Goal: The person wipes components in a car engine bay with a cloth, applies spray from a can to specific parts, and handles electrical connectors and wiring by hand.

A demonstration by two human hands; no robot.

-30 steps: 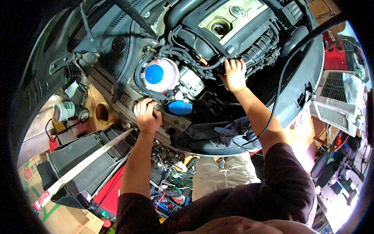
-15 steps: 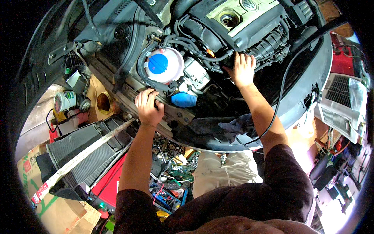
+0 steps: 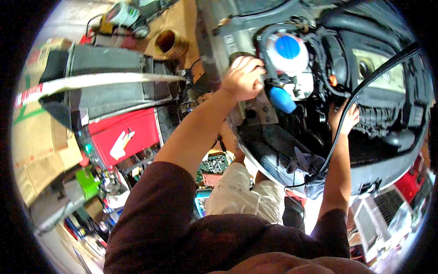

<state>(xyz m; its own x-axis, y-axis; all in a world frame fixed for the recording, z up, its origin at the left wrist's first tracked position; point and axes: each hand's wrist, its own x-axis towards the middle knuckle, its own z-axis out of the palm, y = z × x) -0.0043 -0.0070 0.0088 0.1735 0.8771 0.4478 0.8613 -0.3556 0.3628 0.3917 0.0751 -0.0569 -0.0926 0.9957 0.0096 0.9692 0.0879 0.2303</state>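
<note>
Where the engine [image 3: 388,75] sits at the upper right of the frame, our right hand [image 3: 345,119], crossed by a dark cable [image 3: 388,67], reaches beside the black ribbed manifold [image 3: 379,118]. At upper centre, our left hand [image 3: 243,80] rests half-curled on the metal panel [image 3: 263,108] near a white, blue-capped reservoir [image 3: 294,63]. We cannot tell whether either hand grips anything. A grey radiator [image 3: 109,63] lies at upper left.

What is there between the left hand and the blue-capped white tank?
In the head view, a black hose lies between the left hand and the tank.
</note>
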